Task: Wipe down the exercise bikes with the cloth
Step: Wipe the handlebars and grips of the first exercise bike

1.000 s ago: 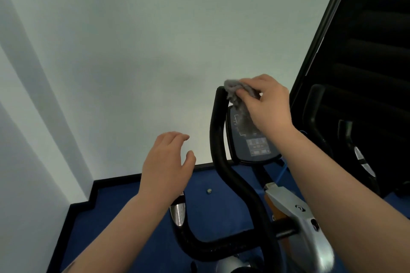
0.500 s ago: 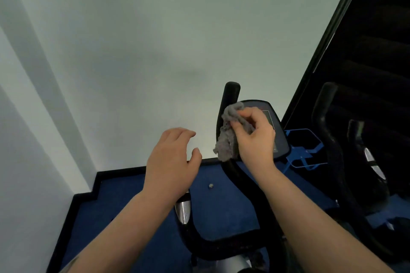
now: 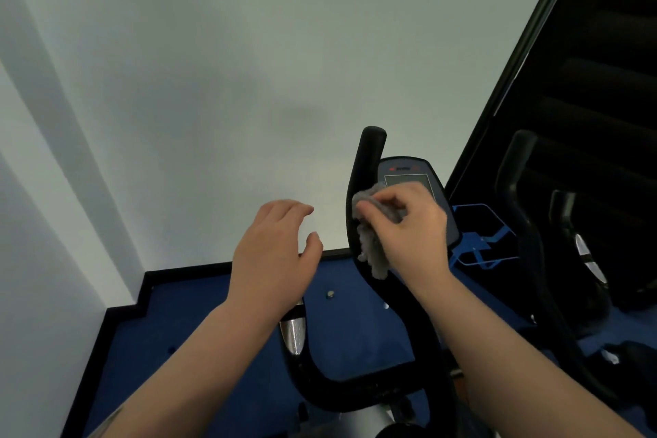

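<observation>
My right hand [image 3: 409,228] grips a crumpled grey cloth [image 3: 371,245] and holds it against the upright black handlebar [image 3: 369,153] of the exercise bike, just left of the console [image 3: 419,181]. The cloth hangs down along the bar. My left hand [image 3: 275,256] hovers in the air to the left of the bar with relaxed fingers, holding nothing. The lower curve of the handlebar [image 3: 337,391] runs under both arms, and a chrome grip sensor [image 3: 293,334] shows below my left wrist.
A pale wall fills the back, with a black skirting board [image 3: 227,267] above blue carpet [image 3: 185,348]. A second bike's black handlebar [image 3: 515,167] stands at the right before a dark mirrored panel [image 3: 586,64]. A small object [image 3: 330,294] lies on the carpet.
My right hand has carried the cloth down from the top of the console to the left upright handlebar. The view has tilted up a little. My left hand has stayed hovering.
</observation>
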{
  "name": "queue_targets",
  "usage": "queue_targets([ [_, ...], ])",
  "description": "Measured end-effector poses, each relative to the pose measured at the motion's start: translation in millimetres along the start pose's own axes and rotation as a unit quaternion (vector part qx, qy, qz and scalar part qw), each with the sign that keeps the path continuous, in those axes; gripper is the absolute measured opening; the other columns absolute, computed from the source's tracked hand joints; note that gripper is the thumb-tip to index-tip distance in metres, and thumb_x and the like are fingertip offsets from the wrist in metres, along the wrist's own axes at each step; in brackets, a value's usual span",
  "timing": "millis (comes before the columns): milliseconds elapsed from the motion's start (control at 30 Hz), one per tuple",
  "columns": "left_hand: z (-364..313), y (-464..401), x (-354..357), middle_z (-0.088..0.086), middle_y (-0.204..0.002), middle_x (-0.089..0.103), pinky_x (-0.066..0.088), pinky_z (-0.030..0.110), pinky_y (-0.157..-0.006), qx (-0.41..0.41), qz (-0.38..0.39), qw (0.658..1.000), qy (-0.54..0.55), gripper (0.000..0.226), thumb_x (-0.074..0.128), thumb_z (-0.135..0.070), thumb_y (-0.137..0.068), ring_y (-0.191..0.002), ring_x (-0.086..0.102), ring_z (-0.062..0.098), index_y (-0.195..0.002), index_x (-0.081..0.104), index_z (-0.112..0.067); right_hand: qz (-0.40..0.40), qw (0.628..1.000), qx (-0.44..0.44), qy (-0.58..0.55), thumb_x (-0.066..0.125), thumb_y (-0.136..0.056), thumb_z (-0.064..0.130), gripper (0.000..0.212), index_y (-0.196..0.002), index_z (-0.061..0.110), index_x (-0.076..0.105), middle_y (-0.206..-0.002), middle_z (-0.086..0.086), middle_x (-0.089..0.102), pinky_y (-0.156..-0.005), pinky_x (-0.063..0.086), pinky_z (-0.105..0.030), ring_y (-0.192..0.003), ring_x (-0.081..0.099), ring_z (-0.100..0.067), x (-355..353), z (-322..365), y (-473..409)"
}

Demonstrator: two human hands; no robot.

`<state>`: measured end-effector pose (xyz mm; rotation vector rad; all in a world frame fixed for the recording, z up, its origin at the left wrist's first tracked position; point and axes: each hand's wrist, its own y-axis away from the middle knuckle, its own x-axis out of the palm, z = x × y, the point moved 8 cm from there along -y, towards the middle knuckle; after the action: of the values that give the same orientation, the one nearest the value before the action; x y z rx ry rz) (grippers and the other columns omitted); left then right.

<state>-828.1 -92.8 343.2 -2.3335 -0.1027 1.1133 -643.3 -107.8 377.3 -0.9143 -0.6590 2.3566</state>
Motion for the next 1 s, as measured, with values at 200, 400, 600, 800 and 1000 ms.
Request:
queue_targets([
  [200,1,0,0,-0.007,-0.121,0.056,0.033,0.016,-0.082,0.0,0.007,1.0,-0.002,0.034,0.053,-0.024,-0.086,-0.116,0.042,0.004,-0.119,0.058,-0.018,0.019,0.999,-0.019,0.042,0.075,-0.078,0.02,0.01,-0.084,0.017,0.069,-0.095,0.01,0.057,-0.071,0.043,-0.01,-0.082,0.052,0.002,15,12,4],
  [400,1,1,-1,-0.008,-0.121,0.057,0.036,0.017,-0.081,0.0,0.004,1.0,0.0,0.033,0.053,-0.024,-0.086,-0.117,0.044,0.005,-0.119,0.058,-0.019,-0.021,0.994,-0.099,0.028,0.075,-0.077,0.018,0.012,-0.087,0.016,0.069,-0.096,0.007,0.054,-0.074,0.042,-0.008,-0.083,0.049,0.003,-8,46,-30],
  [600,2,1,-2,-0.01,-0.121,0.056,0.037,0.017,-0.079,0.005,0.005,1.0,-0.002,0.034,0.053,-0.025,-0.086,-0.114,0.046,0.004,-0.119,0.057,-0.021,-0.033,0.941,-0.248,0.229,0.071,-0.079,-0.001,0.011,-0.089,0.003,0.068,-0.097,-0.012,0.061,-0.045,0.049,-0.033,-0.087,0.057,-0.028,20,71,-35],
  [800,4,1,-2,-0.011,-0.123,0.055,0.035,0.017,-0.081,0.002,0.005,1.0,0.009,0.035,0.052,-0.026,-0.086,-0.116,0.045,0.004,-0.12,0.057,-0.022,0.109,0.922,-0.282,0.24,0.067,-0.081,0.001,0.005,-0.08,0.005,0.069,-0.092,-0.009,0.058,-0.05,0.052,-0.038,-0.084,0.056,-0.024,26,62,-30],
  [1000,4,0,-1,-0.01,-0.124,0.055,0.037,0.019,-0.082,-0.006,-0.001,1.0,0.014,0.035,0.052,-0.027,-0.087,-0.118,0.043,0.004,-0.121,0.057,-0.022,0.091,0.95,-0.252,0.162,0.066,-0.087,0.009,0.009,-0.086,0.004,0.072,-0.091,-0.01,0.061,-0.061,0.052,-0.039,-0.086,0.058,-0.026,26,58,-24],
])
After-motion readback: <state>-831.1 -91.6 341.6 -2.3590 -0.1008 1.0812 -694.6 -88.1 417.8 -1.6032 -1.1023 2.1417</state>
